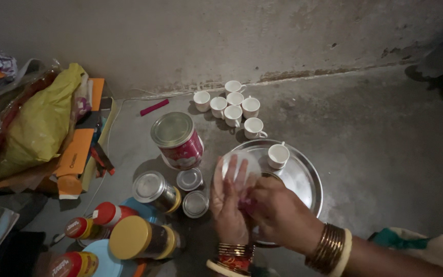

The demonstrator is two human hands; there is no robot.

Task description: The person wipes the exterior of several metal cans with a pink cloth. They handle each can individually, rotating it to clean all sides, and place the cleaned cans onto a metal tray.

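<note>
My left hand [229,202] holds a small white saucer [246,165] upright over the near left edge of a round steel tray [303,177]. My right hand [278,213] presses a dark reddish bit against the saucer's lower part; what it is cannot be told. One white cup [278,155] stands on the tray's far side. Both wrists wear bangles.
Several white cups [232,105] cluster by the wall. A red tin with a steel lid [179,139], small steel containers [189,179], and jars with red and yellow lids [134,237] stand at left. A yellow bag [42,123] and orange boxes lie further left. A pink stick [154,107] lies near the wall.
</note>
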